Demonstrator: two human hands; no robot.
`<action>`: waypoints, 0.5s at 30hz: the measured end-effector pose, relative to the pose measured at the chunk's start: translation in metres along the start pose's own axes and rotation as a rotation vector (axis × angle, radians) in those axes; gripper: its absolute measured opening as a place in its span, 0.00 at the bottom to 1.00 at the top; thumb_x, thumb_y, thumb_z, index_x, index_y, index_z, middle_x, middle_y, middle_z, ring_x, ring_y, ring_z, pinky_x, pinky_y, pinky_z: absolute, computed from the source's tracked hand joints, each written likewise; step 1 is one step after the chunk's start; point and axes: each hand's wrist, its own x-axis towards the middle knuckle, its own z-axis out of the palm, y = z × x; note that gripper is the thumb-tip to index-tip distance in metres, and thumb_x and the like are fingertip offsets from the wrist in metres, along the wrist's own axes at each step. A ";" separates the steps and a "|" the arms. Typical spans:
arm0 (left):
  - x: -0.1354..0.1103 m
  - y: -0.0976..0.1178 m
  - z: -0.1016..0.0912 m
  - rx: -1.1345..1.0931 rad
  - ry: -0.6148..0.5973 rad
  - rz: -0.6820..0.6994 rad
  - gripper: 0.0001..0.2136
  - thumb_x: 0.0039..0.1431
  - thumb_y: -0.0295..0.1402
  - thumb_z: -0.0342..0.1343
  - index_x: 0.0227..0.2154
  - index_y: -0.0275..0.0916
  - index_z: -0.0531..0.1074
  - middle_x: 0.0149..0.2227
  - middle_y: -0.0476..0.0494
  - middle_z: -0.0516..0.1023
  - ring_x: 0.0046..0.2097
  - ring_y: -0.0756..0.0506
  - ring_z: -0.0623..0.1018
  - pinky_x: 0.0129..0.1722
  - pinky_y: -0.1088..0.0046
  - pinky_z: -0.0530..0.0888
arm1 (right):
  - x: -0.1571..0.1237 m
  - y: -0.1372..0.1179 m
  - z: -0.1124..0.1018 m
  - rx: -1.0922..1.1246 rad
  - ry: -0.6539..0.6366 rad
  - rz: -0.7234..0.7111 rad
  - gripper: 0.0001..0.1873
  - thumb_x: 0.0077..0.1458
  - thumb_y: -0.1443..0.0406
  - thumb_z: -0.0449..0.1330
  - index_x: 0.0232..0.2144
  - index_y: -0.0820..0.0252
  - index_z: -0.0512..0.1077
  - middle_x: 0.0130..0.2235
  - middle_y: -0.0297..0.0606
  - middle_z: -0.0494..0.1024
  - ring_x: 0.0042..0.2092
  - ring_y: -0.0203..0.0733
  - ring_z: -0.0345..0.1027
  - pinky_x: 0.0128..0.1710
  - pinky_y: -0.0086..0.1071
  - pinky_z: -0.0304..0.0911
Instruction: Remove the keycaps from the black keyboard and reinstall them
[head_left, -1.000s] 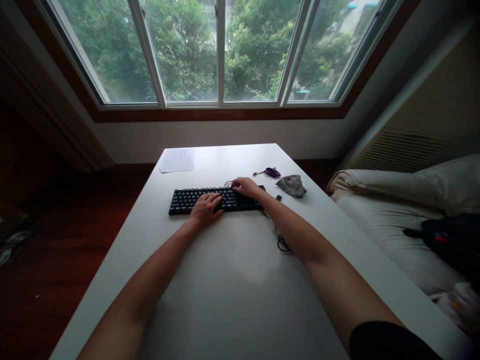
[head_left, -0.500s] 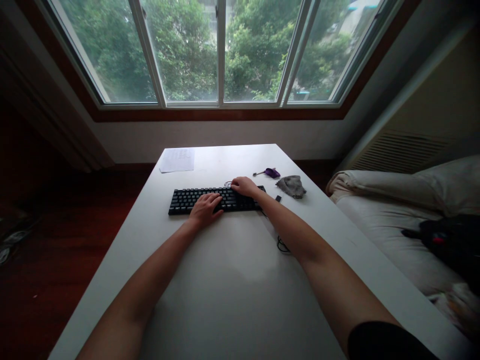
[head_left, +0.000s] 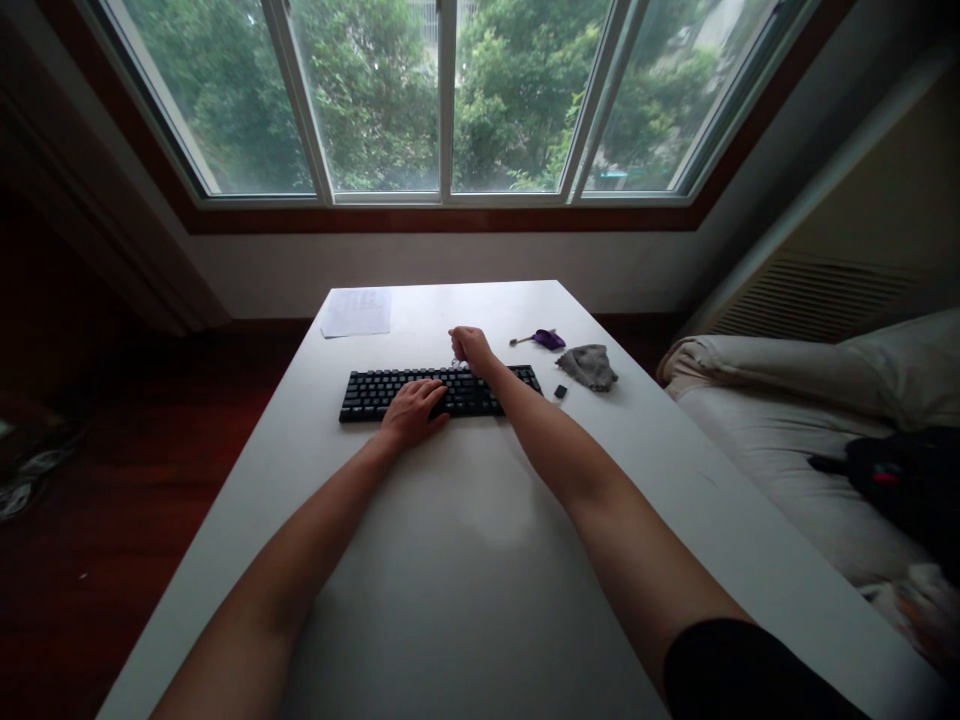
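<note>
A black keyboard (head_left: 367,392) lies across the white table (head_left: 465,560). My left hand (head_left: 412,410) rests on its middle, palm down, fingers stretched out over the keys. My right hand (head_left: 471,345) is just above and beyond the keyboard's back edge, its fingers curled closed. Whatever those fingers may hold is hidden. A thin pale loop, seemingly cable (head_left: 455,363), shows right beneath the right hand. My right forearm crosses over the keyboard's right part and covers some keys.
Right of the keyboard lie a small black piece (head_left: 560,392), a grey cloth (head_left: 589,367) and a purple object (head_left: 549,340) beside a small brush (head_left: 523,341). A printed sheet (head_left: 356,312) lies at the far left corner. A pale sofa (head_left: 765,430) stands to the right.
My right hand has lifted off the keyboard's back edge and moved slightly left and away from me. The black cable coil by my right forearm no longer shows. My left hand stays put.
</note>
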 end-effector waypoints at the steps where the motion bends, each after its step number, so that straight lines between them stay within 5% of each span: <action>1: 0.000 0.000 0.000 -0.001 0.002 -0.001 0.24 0.65 0.41 0.56 0.62 0.41 0.69 0.63 0.37 0.70 0.63 0.35 0.68 0.65 0.51 0.64 | -0.002 0.004 0.003 -0.010 -0.004 0.030 0.17 0.52 0.55 0.55 0.18 0.53 0.54 0.16 0.27 0.55 0.20 0.33 0.46 0.21 0.30 0.47; 5: 0.000 -0.001 0.001 -0.005 0.001 -0.004 0.24 0.64 0.41 0.57 0.62 0.41 0.69 0.63 0.37 0.70 0.64 0.34 0.67 0.65 0.51 0.64 | -0.002 0.012 0.004 -0.139 -0.012 0.062 0.17 0.54 0.55 0.54 0.19 0.53 0.55 0.16 0.28 0.56 0.21 0.34 0.48 0.23 0.30 0.51; 10: 0.000 0.000 0.000 -0.023 -0.005 -0.008 0.24 0.64 0.41 0.57 0.62 0.41 0.68 0.63 0.37 0.70 0.63 0.35 0.68 0.64 0.51 0.64 | 0.018 0.007 -0.019 -0.511 0.079 -0.121 0.18 0.58 0.55 0.55 0.21 0.56 0.60 0.20 0.29 0.61 0.26 0.35 0.54 0.29 0.30 0.54; 15: -0.001 0.000 0.000 -0.018 -0.003 -0.003 0.24 0.65 0.42 0.56 0.62 0.41 0.69 0.63 0.37 0.70 0.64 0.35 0.67 0.65 0.51 0.64 | 0.023 0.013 -0.045 -1.026 0.009 -0.170 0.06 0.58 0.63 0.61 0.37 0.57 0.74 0.39 0.40 0.76 0.42 0.43 0.66 0.43 0.33 0.61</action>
